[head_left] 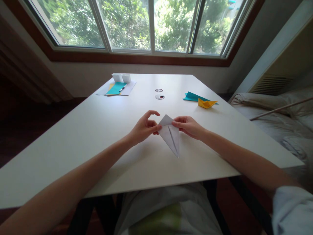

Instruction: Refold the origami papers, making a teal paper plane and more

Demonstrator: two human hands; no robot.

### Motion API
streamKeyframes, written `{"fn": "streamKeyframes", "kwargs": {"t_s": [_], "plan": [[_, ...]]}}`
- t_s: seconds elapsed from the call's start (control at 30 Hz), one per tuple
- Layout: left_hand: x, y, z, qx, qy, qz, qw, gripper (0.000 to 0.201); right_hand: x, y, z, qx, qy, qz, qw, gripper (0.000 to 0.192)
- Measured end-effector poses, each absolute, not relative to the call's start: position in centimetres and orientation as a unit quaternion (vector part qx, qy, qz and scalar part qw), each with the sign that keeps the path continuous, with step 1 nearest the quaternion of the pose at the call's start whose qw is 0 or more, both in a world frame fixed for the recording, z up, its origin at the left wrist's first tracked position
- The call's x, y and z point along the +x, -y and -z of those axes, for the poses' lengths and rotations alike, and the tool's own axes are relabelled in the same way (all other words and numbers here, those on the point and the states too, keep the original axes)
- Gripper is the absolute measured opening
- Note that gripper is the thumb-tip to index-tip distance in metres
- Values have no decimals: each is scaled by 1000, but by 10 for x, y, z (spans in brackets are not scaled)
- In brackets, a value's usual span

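The folded white paper (170,134) sits in the middle of the white surface (97,137), right between the two hands. It is folded into a long, thin kite shape. Its wide end is up by the fingers, and its sharp tip points down toward the person, a little to the right. So its long line runs from the hands back toward the body.

The left hand (144,128) holds the wide end from the left side. Its grip is closed on the paper, with the thumb and a finger pinching the left corner, while the first finger curls up above it. The right hand (188,125) holds the same wide end from the right side. Its grip is closed on the paper too, fingers pinching the top right edge. Both hands are about the same nearness to the paper, one on each side. The sharp tip is free and looks to rest on the surface or just above it; I cannot tell which.

Nothing lies close to the paper. Farther back on the right there is a small yellow paper boat (207,103) resting just beside a teal paper (193,96), maybe on its edge. Two round holes (159,93) are in the surface behind the hands. Far back on the left there are flat sheets of paper (117,88) with a pen (123,87) on them, and two little white paper boxes (121,77) behind. All of these are well apart from the hands. A bed (276,114) is off to the right of the surface.
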State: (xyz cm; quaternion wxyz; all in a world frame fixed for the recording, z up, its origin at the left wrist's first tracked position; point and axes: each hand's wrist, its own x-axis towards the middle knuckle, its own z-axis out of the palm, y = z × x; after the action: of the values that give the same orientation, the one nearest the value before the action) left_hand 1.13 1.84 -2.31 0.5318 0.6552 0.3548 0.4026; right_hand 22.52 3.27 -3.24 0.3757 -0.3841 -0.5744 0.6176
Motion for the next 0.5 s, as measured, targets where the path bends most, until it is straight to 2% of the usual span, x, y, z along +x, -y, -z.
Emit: {"fn": "streamKeyframes", "kwargs": {"t_s": [0.13, 0.2, 0.27, 0.37, 0.5], "plan": [[10, -20, 24, 692, -356, -432, 455, 27, 225, -29, 27, -439, 695, -402, 403, 44], [9, -21, 25, 707, -402, -435, 386, 21, 225, -24, 24, -451, 751, -275, 395, 52], [8, -23, 26, 718, -449, -422, 325, 23, 224, -19, 23, -439, 794, -194, 374, 58], [7, -24, 29, 745, -477, -379, 272, 28, 222, -14, 27, -403, 836, -149, 341, 63], [6, -24, 32, 804, -471, -306, 193, 30, 221, -14, 31, -397, 850, -148, 312, 53]]}}
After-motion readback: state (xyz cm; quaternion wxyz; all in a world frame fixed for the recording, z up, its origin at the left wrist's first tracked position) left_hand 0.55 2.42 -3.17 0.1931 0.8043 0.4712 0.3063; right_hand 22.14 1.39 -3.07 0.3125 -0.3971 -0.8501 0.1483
